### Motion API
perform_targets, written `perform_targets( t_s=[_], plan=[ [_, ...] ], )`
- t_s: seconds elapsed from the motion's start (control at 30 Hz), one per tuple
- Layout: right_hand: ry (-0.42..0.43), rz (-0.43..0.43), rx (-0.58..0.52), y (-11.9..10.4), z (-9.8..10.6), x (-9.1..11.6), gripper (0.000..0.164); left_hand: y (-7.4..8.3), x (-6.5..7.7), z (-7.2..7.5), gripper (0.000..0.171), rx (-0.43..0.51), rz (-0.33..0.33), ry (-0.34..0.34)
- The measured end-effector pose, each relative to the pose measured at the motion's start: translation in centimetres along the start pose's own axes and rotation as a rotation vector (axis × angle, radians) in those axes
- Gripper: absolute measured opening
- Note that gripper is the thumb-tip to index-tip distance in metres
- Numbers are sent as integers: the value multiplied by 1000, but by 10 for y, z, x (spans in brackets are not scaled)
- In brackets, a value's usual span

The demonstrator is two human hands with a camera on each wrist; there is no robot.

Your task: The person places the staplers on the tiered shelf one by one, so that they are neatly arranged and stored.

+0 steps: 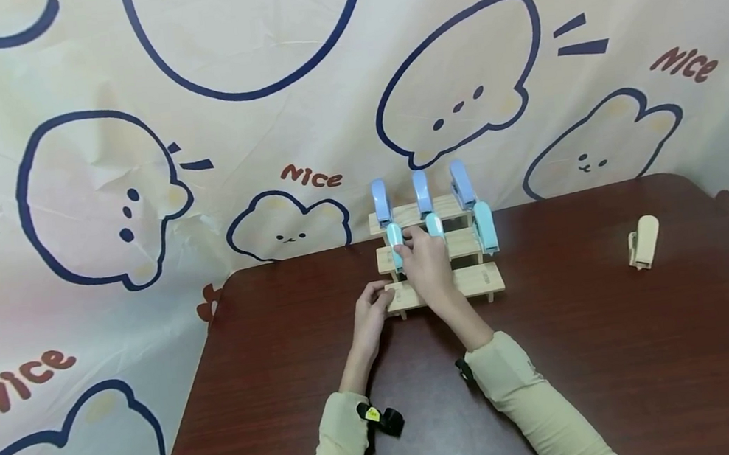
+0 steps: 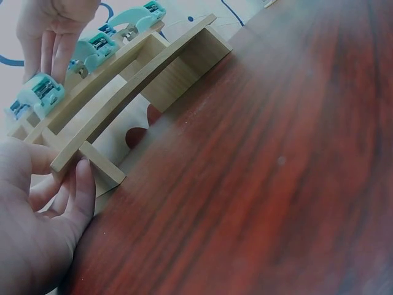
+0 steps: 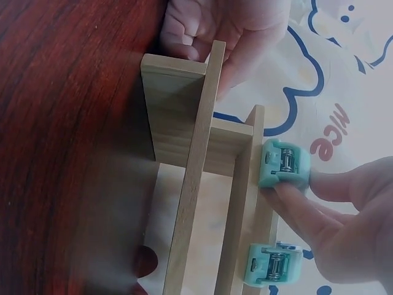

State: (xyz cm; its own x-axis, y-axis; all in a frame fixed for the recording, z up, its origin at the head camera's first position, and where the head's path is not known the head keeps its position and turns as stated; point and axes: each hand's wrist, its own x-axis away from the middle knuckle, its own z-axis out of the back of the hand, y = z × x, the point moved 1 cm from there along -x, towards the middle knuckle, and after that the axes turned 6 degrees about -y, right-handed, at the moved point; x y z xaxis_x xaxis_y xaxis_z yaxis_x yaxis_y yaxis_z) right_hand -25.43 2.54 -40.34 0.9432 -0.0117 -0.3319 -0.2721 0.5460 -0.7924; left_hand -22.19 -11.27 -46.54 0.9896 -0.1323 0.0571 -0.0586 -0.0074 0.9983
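A three-tier wooden stand [image 1: 477, 280] carries staplers on its upper two steps. My left hand [image 1: 369, 322] grips the left end of the lowest step, with thumb and fingers around the board's corner in the left wrist view. With my right hand [image 1: 429, 266] I pinch the leftmost teal stapler [image 3: 285, 163], which stands on the middle step. Another teal stapler [image 1: 434, 224] is just beyond my right fingers, partly hidden by them, and a third teal stapler [image 1: 486, 227] stands at the right end. Blue staplers [image 1: 381, 202] line the top step.
On the brown table [image 1: 584, 353] a cream stapler [image 1: 644, 242] stands off to the right. Behind the stand hangs a pale cloth [image 1: 249, 143] with cartoon outlines, right along the table's back edge.
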Motion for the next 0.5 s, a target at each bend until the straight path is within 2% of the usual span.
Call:
perform_targets(
  t_s=[0.27, 0.5],
  plan=[
    [-26, -14, -13, 0, 2, -1, 28, -2, -1, 0, 30, 2, -1, -6],
    [-35, 34, 5, 2, 4, -4, 26, 1, 1, -1, 30, -2, -5, -6]
  ],
)
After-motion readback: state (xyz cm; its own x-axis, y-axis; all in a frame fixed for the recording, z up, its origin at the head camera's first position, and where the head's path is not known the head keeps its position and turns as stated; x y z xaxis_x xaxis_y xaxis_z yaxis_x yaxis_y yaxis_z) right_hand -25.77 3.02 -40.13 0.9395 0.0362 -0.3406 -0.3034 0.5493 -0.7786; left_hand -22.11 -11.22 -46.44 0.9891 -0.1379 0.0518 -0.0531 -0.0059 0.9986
